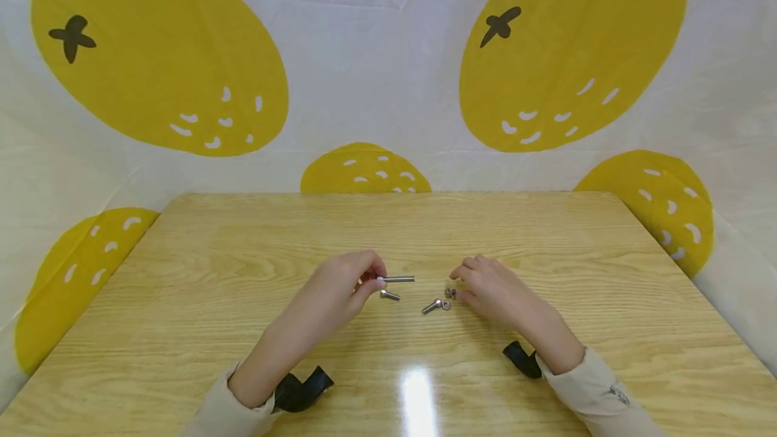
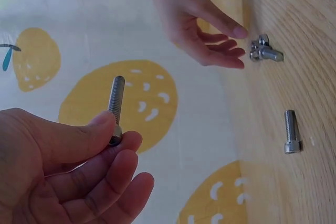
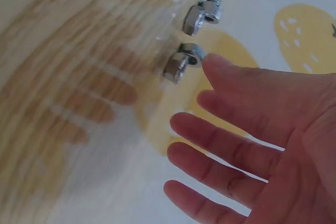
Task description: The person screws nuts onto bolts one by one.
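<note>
My left hand (image 1: 351, 283) pinches a long metal bolt (image 2: 116, 103) by its head between thumb and fingers, the threaded shaft pointing out toward the right in the head view. Just below that hand a shorter bolt (image 1: 390, 295) lies on the table. My right hand (image 1: 493, 286) hovers over the table with its fingers apart and holds nothing. Close to its thumb tip are two hex nuts (image 3: 176, 67); whether the thumb touches one I cannot tell. Another bolt (image 1: 430, 307) lies beside them, with a nut (image 1: 446, 305) against its head.
The wooden table (image 1: 273, 235) reaches back to a white cloth (image 1: 376, 73) printed with yellow fruit. Black straps (image 1: 303, 390) sit at both wrists, below the beige sleeves (image 1: 597, 390). A bright light reflection (image 1: 417, 396) shows on the table's near part.
</note>
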Tool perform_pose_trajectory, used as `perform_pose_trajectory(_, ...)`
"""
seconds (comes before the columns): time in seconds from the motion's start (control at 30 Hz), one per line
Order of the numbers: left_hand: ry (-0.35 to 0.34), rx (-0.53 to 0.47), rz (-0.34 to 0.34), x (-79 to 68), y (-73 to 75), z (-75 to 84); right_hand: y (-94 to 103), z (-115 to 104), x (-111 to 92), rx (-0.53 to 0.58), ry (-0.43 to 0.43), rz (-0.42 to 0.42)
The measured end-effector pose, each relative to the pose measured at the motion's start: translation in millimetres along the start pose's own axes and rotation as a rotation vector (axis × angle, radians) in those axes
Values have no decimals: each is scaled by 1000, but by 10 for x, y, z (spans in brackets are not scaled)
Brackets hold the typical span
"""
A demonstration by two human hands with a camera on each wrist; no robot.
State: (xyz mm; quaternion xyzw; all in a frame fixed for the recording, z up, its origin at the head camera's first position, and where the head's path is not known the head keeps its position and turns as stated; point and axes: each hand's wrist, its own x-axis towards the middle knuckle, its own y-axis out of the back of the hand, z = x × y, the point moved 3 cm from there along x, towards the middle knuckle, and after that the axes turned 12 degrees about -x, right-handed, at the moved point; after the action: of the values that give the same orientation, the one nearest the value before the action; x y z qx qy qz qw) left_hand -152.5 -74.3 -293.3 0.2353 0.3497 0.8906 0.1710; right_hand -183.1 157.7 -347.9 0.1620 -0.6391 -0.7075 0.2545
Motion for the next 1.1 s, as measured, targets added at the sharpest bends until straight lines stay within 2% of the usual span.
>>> perform_pose_trajectory(0.23, -20, -11, -16, -46, -50, 53, -123, 25, 34, 48, 25, -22)
perform_pose_trajectory(0.37, -28, -27, -39, -47, -78, 75, -159, 29, 49, 91, 13, -51)
perform_pose_trajectory(0.7, -10, -81, -48, -42, -93, 56, -219, 20, 58, 208, -26, -133)
perform_pose_trajectory(1.0, 29, -96, -36, -2, -87, 28, -152, 27, 40, 262, 1, -141)
perform_pose_trajectory(1.1, 34, -102, -17, -1, -75, 16, -81, 40, 28, 280, -28, -140)
